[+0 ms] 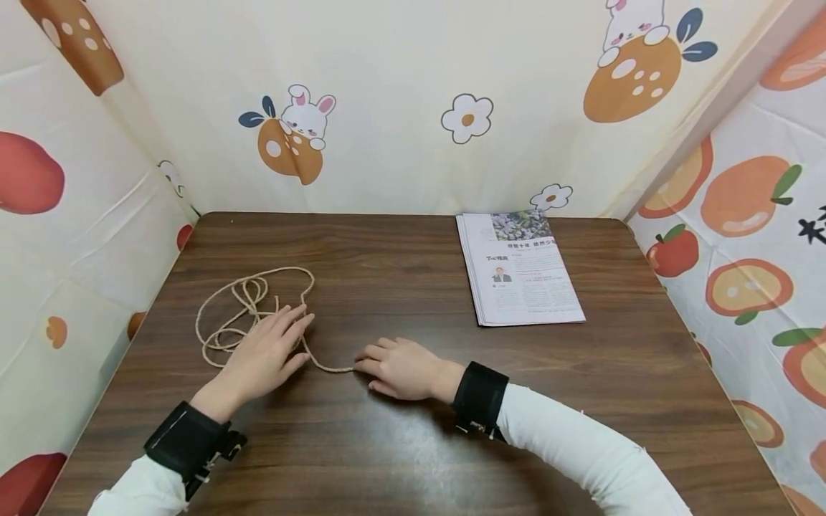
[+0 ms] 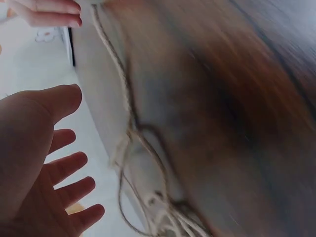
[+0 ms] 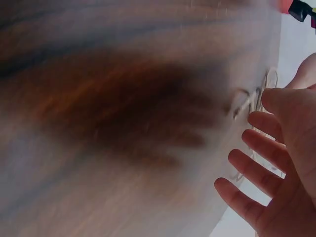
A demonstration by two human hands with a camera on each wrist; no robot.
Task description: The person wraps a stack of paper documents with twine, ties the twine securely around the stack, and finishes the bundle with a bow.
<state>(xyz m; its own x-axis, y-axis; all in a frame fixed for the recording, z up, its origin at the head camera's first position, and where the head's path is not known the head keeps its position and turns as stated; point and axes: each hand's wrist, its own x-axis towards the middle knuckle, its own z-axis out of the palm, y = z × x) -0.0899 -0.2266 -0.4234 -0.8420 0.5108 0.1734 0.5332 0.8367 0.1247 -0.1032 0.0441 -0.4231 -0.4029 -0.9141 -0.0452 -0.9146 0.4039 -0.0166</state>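
A thin beige rope (image 1: pixel 254 313) lies in loose loops on the left half of the table, with one strand running out to the right. Above the right side of those loops is my left hand (image 1: pixel 263 355), its fingers extended and holding nothing. In the left wrist view its fingers are spread, apart from the rope (image 2: pixel 126 94). My right hand (image 1: pixel 403 369) is low over the table, its fingertips beside the strand's right end. The right wrist view shows that hand's fingers (image 3: pixel 256 173) spread with nothing between them. Whether its fingertips touch the rope, I cannot tell.
A stack of printed papers (image 1: pixel 525 276) lies at the back right of the brown wooden table (image 1: pixel 387 272). Patterned cloth (image 1: pixel 387 86) hangs behind the table and along both sides. Each wrist wears a black band (image 1: pixel 479 398).
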